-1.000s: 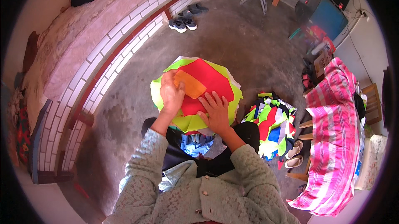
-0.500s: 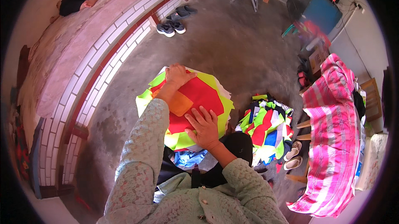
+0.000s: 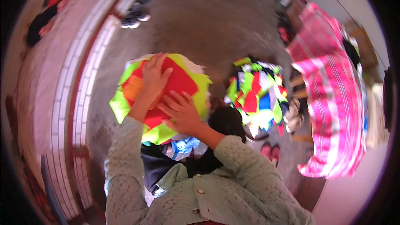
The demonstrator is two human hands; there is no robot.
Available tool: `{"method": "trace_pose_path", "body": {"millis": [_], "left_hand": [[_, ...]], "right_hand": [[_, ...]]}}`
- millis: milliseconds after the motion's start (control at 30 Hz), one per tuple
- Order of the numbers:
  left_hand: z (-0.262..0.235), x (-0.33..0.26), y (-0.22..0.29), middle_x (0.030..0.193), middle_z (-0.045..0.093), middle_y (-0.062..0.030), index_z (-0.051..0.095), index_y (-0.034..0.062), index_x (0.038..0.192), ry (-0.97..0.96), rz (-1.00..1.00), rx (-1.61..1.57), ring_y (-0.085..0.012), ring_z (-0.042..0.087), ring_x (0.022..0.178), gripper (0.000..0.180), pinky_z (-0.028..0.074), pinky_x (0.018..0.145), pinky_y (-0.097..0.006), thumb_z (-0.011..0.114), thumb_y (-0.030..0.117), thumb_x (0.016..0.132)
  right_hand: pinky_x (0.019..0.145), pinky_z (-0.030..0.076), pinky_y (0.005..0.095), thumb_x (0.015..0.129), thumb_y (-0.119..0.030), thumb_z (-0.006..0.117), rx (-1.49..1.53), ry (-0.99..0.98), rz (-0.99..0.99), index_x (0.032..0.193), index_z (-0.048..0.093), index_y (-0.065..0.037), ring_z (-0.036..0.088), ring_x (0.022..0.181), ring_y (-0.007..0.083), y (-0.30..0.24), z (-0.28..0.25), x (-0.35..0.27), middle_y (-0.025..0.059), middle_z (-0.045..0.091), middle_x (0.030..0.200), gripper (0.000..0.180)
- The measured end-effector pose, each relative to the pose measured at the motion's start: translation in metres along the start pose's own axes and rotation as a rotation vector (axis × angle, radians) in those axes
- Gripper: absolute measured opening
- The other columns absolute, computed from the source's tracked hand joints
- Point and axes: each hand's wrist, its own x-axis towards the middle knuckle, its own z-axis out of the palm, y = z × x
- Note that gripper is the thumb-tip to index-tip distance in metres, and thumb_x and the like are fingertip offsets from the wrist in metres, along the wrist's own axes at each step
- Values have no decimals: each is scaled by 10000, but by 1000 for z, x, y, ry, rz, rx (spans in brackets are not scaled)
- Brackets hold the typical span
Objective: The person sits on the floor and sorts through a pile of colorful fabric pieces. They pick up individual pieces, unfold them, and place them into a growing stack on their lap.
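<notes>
A rounded stack of cloth pieces (image 3: 183, 79) sits in front of me, with bright yellow-green edges around a red middle. An orange cloth patch (image 3: 132, 88) shows on its left part. My left hand (image 3: 153, 79) lies flat on the red cloth, fingers stretched toward the far edge. Nearer to me and to the right, my right hand (image 3: 183, 114) rests on the red cloth with its fingers spread. Neither hand grips anything that I can see. What supports the stack is hidden beneath it.
A heap of colourful cloth scraps (image 3: 258, 93) lies on the floor to the right. Beside it are beige shoes (image 3: 294, 116) and a pink plaid cover (image 3: 329, 112). A white-tiled ledge (image 3: 62, 112) runs along the left, with dark shoes (image 3: 134, 18) by it.
The whole view has shifted. My left hand now lies to the right of the orange patch, where before it was on the patch's far left side. Both hands are closer together and still flat.
</notes>
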Motion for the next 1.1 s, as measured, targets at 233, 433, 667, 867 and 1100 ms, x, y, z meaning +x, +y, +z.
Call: {"method": "trace_pose_path", "body": {"millis": [233,433,667,867,1100], "left_hand": [[13,-25,12,1405,399,-75,454,159,1331,-198,-22,190,-230,313,1330,457,133,1099,-452,470,341,912],[13,-23,17,1412,392,-73,457,144,1328,-208,6,193,-231,308,1334,442,126,1099,-440,455,325,924],[12,-23,29,1412,384,-72,448,134,1327,-228,-17,246,-236,292,1340,426,134,1104,-434,432,297,935],[12,-21,33,1413,380,-75,434,124,1334,-244,-9,293,-237,292,1338,427,142,1102,-434,424,284,938],[13,-18,40,1404,382,-102,417,99,1340,-265,19,314,-257,297,1329,437,157,1097,-435,396,279,942]], "right_hand": [[1069,181,515,742,-404,626,77,-26,12,1216,549,-171,325,1288,292,0,-2,-5,64,462,1281,534],[1061,206,514,774,-356,629,38,-180,17,1177,577,-151,322,1300,301,-6,-20,-15,116,439,1320,454],[836,471,390,799,-182,629,411,76,254,1063,616,-86,566,1025,306,41,-109,-52,133,592,1105,281],[750,468,266,885,-153,563,767,539,1035,1025,618,-14,594,822,126,141,-138,-171,36,626,903,205],[702,474,288,862,-227,574,962,803,1658,1134,567,-57,614,823,168,207,-94,-337,66,631,950,321]]}}
